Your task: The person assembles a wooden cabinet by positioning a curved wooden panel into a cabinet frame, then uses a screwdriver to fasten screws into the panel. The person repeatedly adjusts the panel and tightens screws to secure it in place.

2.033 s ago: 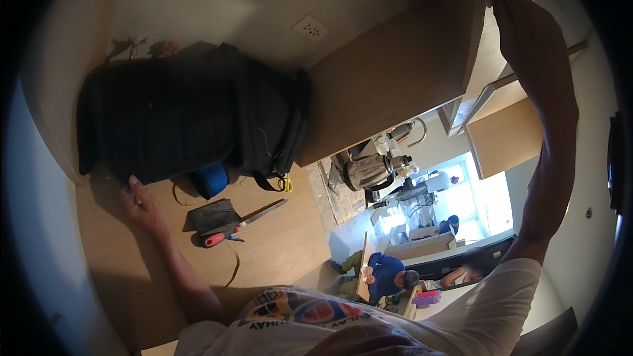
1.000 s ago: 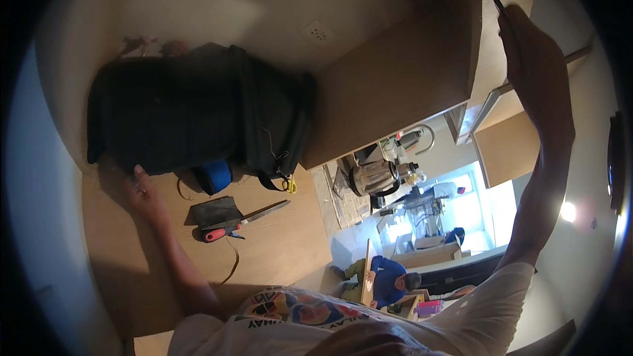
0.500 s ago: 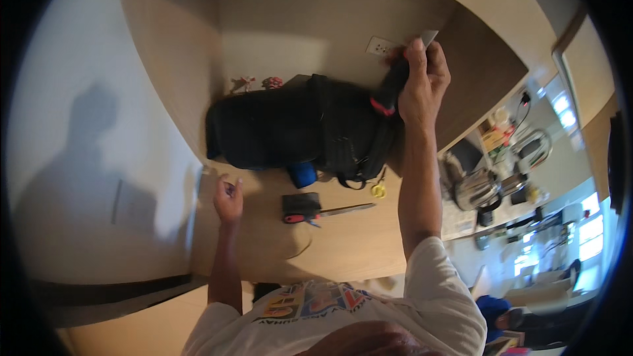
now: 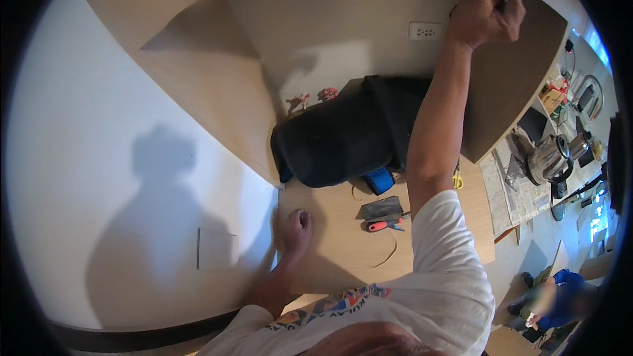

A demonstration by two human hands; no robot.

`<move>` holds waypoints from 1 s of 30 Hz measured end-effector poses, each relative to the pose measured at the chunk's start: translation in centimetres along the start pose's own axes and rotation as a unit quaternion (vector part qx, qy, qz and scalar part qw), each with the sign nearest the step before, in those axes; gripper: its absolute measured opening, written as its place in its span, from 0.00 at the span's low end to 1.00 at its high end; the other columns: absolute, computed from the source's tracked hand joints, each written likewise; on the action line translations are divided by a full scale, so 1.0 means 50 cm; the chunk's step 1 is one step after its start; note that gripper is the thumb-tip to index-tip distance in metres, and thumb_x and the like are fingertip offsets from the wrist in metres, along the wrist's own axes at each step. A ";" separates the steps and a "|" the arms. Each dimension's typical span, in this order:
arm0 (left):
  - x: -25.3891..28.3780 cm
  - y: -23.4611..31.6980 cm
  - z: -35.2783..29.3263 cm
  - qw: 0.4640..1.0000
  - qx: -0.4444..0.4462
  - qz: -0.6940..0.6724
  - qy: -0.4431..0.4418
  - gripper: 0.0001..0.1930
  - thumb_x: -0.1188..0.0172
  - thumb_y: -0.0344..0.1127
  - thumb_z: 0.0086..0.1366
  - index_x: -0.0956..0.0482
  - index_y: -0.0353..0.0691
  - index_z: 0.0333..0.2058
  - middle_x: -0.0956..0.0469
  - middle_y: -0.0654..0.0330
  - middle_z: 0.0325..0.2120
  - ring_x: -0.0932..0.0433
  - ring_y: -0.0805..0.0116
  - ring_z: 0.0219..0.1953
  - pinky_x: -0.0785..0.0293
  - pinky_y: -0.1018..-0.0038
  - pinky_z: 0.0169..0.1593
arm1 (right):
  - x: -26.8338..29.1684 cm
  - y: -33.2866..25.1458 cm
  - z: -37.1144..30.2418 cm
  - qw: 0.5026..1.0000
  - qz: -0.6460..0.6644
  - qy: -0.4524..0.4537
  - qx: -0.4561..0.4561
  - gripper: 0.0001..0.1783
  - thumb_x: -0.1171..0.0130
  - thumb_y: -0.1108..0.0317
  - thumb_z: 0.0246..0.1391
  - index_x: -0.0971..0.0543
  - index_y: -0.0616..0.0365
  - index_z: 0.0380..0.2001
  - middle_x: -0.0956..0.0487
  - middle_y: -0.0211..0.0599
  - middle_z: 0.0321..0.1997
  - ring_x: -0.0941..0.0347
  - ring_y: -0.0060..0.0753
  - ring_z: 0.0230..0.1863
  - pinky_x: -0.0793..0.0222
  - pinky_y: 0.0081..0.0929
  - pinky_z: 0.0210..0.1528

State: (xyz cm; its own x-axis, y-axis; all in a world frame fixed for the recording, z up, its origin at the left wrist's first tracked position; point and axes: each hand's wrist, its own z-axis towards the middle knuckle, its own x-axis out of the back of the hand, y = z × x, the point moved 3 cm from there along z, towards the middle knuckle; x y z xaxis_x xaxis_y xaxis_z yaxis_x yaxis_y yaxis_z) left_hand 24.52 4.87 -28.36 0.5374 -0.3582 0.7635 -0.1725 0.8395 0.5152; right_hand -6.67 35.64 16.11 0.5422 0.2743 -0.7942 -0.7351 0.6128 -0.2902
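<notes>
My right hand [image 4: 489, 14] is raised at the upper right in front of the shelf's side panel, its fingers curled together. What it grips, if anything, is hidden behind the hand. My left hand [image 4: 298, 227] forms a loose fist above the wooden surface, close to the white wall. A black bag [image 4: 336, 142] lies along the back, its right end behind my right forearm. Before it sit a blue object [image 4: 380, 180], a dark flat plate [image 4: 384, 208] and a red-and-black tool handle [image 4: 384, 225]. Yellow scissor handles [image 4: 457, 178] show beside my right arm.
A power outlet [image 4: 425, 31] is on the back panel. Small red-and-white ornaments [image 4: 328, 94] stand behind the bag. On the counter at right are a glass-and-steel kettle [image 4: 548, 159] and clutter. Another person in blue [image 4: 566, 296] is at lower right.
My right hand has risen up and right; the black-and-red tool with a pale blade no longer shows in it. My left fingers have curled tighter. The whole view has shifted.
</notes>
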 end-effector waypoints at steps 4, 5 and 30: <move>-0.014 -0.032 -0.005 0.999 0.025 0.017 -0.037 0.13 0.38 0.38 0.66 0.22 0.36 0.43 0.20 0.48 0.36 0.20 0.49 0.37 0.23 0.58 0.42 | 0.005 -0.048 -0.010 0.972 0.196 -0.023 -0.131 0.10 0.38 0.72 0.60 0.16 0.72 0.37 0.19 0.39 0.24 0.21 0.30 0.34 0.27 0.26 0.34; -0.014 -0.028 -0.006 0.998 0.035 0.012 -0.044 0.13 0.39 0.38 0.66 0.22 0.36 0.43 0.20 0.48 0.37 0.20 0.49 0.39 0.24 0.58 0.43 | 0.003 -0.055 -0.010 0.991 0.111 -0.045 -0.066 0.11 0.40 0.72 0.61 0.17 0.71 0.40 0.20 0.39 0.26 0.22 0.31 0.34 0.28 0.28 0.36; -0.009 -0.021 -0.019 0.997 0.046 0.058 -0.025 0.07 0.42 0.34 0.66 0.22 0.38 0.40 0.21 0.49 0.33 0.21 0.46 0.37 0.24 0.55 0.42 | -0.039 -0.006 -0.064 0.990 0.108 0.090 -0.001 0.07 0.41 0.76 0.56 0.17 0.68 0.34 0.20 0.42 0.29 0.24 0.34 0.34 0.27 0.33 0.35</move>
State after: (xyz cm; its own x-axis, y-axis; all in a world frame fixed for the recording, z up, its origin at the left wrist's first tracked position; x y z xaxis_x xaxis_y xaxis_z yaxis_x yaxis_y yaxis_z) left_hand 25.24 4.54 -29.62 0.4686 -0.2826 0.8370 -0.3072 0.8362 0.4543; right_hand -8.81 32.55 16.01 0.2905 0.2623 -0.9202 -0.8269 0.5528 -0.1035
